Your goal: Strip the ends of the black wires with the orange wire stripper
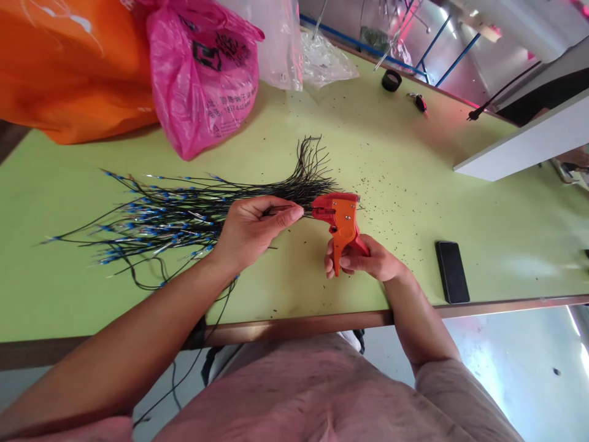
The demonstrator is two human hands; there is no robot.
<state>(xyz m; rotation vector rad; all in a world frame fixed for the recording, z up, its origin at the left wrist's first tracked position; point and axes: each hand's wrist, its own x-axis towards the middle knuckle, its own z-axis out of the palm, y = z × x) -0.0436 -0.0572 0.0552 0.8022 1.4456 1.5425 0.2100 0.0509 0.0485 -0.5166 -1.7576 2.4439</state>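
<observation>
My right hand [368,261] is closed round the handles of a red and orange wire stripper [343,224], its jaw end turned left. Thumb and fingers of my left hand [253,227] pinch a thin black wire [276,210] just left of that jaw; whether the wire's end is inside the jaw I cannot tell. Behind and under my left hand a bundle of black wires [257,190] lies across the table. Many of them carry blue pieces [156,215] and shiny tips at the left end, while their right ends fan out loose.
On the green table [285,288] are small dark scraps [381,190], a black phone [451,272], a tape roll [391,80] and keys [419,103]. An orange bag [78,73], a pink bag [207,80] and clear bags [322,58] stand behind. A white panel [524,138] rises at right.
</observation>
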